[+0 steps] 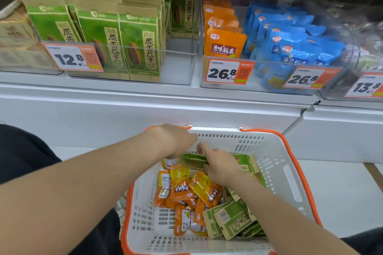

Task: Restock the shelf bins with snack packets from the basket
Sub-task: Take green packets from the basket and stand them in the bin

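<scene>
The right hand's (221,168) fingers (207,166) curled onto a green packet (191,160) lying at the far end of the basket (228,141), forefinger stretched ahead. It looked like a pinch on the packet's edge. The left hand (174,141) reached down just beside it. Its fingertips were hidden, so I could not tell whether they held anything.

The step seemed to be picking green packets. It would go best with both hands squaring several flat ones into a stack, clear of the orange packets (186,188) heaped nearer the person. The stack should then rise over the far wall and go upright, printed face forward, into the gap at the right of the green bin (178,64). More green packets (234,219) waited in the near corner.
</scene>
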A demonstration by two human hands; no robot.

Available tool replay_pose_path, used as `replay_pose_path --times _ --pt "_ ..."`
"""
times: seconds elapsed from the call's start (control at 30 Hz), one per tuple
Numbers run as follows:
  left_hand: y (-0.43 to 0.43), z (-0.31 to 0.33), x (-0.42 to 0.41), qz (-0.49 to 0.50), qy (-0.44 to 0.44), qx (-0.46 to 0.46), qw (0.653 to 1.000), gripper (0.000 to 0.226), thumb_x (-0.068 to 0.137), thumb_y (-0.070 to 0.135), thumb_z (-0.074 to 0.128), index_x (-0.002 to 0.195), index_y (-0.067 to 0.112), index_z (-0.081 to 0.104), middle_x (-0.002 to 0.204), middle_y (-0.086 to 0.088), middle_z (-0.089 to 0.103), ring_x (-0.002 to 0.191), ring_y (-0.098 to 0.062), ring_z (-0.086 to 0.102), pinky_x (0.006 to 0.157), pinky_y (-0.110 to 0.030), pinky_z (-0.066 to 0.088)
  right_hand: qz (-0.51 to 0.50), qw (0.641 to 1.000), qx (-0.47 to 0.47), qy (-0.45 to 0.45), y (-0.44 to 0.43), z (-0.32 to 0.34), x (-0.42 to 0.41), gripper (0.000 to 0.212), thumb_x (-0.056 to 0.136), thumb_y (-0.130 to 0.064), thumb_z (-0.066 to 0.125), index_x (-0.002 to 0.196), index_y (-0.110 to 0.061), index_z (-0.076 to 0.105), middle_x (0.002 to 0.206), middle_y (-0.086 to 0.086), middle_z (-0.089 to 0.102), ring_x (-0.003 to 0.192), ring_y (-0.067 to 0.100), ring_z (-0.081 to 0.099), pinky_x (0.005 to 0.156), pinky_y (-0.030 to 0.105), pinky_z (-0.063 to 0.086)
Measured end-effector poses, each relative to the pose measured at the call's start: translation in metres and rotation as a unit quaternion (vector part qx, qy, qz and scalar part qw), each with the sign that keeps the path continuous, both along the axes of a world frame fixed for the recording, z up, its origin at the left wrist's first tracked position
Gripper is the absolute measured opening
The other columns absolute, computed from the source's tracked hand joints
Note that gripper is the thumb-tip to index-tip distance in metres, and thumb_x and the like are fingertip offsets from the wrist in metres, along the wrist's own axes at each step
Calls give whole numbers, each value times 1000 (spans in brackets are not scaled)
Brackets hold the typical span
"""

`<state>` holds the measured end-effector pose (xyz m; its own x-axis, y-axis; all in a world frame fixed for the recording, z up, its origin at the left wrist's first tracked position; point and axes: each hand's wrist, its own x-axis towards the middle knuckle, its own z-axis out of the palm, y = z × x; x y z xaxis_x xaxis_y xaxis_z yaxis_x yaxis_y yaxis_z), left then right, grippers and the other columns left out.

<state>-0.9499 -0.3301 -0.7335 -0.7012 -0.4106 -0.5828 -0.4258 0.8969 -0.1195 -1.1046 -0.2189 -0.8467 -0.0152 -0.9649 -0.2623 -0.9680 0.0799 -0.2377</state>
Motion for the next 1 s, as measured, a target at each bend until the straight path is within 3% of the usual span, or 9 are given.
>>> replay_pose_path --times 0.1,0.27,0.4,0.5,0.6,0.7,0.8,0.87,1.0 --pt "-9 -1 5 70 35 39 996 75 96 7 63 158 25 25 133 -5 60 102 -29 63 69 -36 50 -56 988 -26 -143 -14 26 6 45 86 -22 76 117 -41 49 95 -8 72 83 16 67 72 41 59" --pt "-25 24 17 134 35 108 985 35 105 41 57 130 17 61 125 -6 67 111 -27 63 94 -37 50 -169 894 -182 -373 -29 53 27 17 91 -29 77 108 -27 75 77 -10 76 69 9 72 67 39 62" --pt "-26 54 24 180 134 203 953 33 108 45 52 114 16 66 111 -1 69 100 -20 63 82 -34 45 -210 842 -367 -334 -27 69 37 12 106 -25 56 112 -27 67 51 -8 53 45 11 44 49 27 32" --pt "-21 70 29 230 253 244 908 31 110 47 44 102 23 62 98 4 67 89 -13 61 81 -33 47 -230 821 -430 -296 -32 91 37 13 108 -32 53 109 -27 65 54 -5 56 48 13 49 52 35 39" --pt "-9 79 25 261 398 308 824 36 113 45 34 111 23 63 106 4 71 99 -9 66 91 -29 51 -202 816 -482 -248 -36 121 39 12 108 -28 53 113 -27 63 64 -9 62 55 16 56 55 37 41" --pt "-1 89 19 226 493 251 802 30 113 38 36 97 25 57 88 11 62 83 2 58 73 -17 42 -162 806 -505 -262 -35 149 49 9 107 -25 54 115 -28 57 62 -9 59 51 15 54 52 37 38" --pt "-5 102 19 213 553 115 797 33 111 33 45 82 19 52 76 6 56 70 -9 52 60 -27 33 -214 756 -488 -379 -36 169 55 11 102 -37 62 110 -29 58 55 1 56 46 14 51 50 34 39" --pt "-10 113 21 236 614 64 750 35 109 34 50 77 22 53 73 5 58 67 -9 53 57 -24 34 -205 767 -454 -406 -35 180 57 19 95 -46 70 99 -28 64 63 -1 65 54 19 62 51 43 51" --pt "-16 136 23 234 707 36 667 30 106 38 57 83 20 64 78 5 69 74 -10 65 69 -32 51 -145 779 -417 -446 -39 206 61 19 91 -28 79 98 -23 62 79 1 73 70 25 71 64 56 56"
